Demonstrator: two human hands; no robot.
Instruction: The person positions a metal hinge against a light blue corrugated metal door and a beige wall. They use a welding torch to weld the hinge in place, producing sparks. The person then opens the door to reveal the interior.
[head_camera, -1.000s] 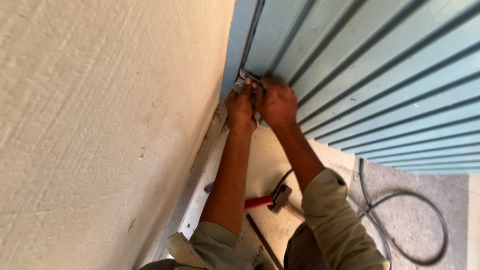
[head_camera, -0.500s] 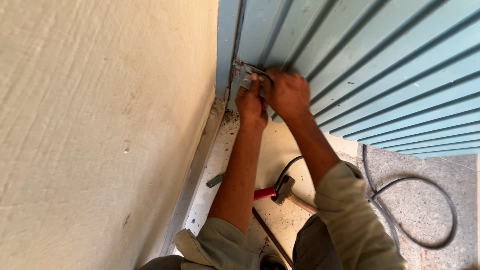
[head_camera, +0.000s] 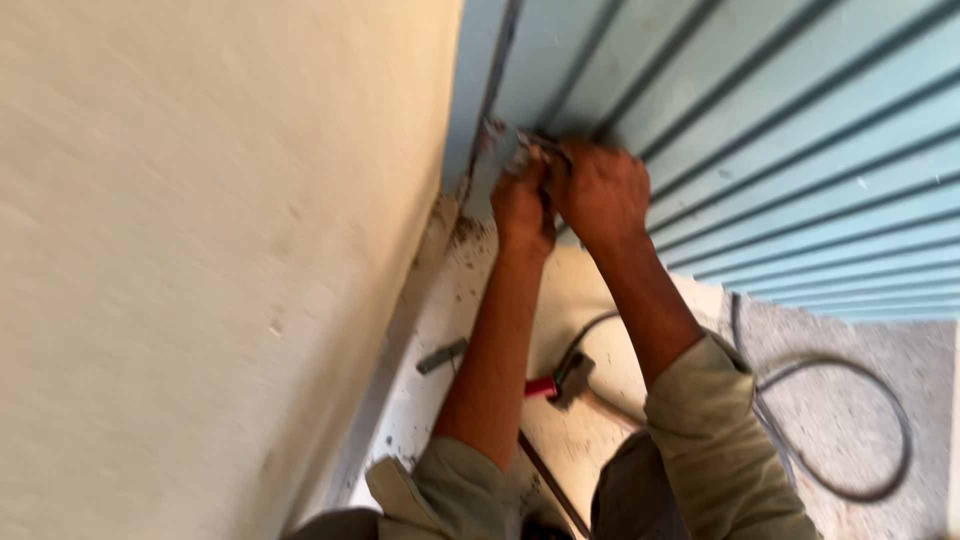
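1. The left hand (head_camera: 522, 205) and right hand (head_camera: 600, 190) press together at a small grey metal fitting (head_camera: 505, 150) on the edge of the pale blue ribbed metal shutter (head_camera: 780, 130), beside the cream plaster wall (head_camera: 200, 250).
2. Both hands' fingers are curled closed around the fitting; blur hides the exact grip.
3. On the floor (head_camera: 585, 300) below lie a red-handled hammer (head_camera: 560, 382) and a looped grey cable (head_camera: 850, 430).

Pale floor with tools and a cable

The floor (head_camera: 590, 300) is light and speckled with dark grit near the wall. On it lie a hammer (head_camera: 572, 378) beside a red grip (head_camera: 541, 387), a short grey metal piece (head_camera: 441, 356), a dark rod (head_camera: 552, 488), and a looped black cable (head_camera: 850, 420) on the rougher grey part.
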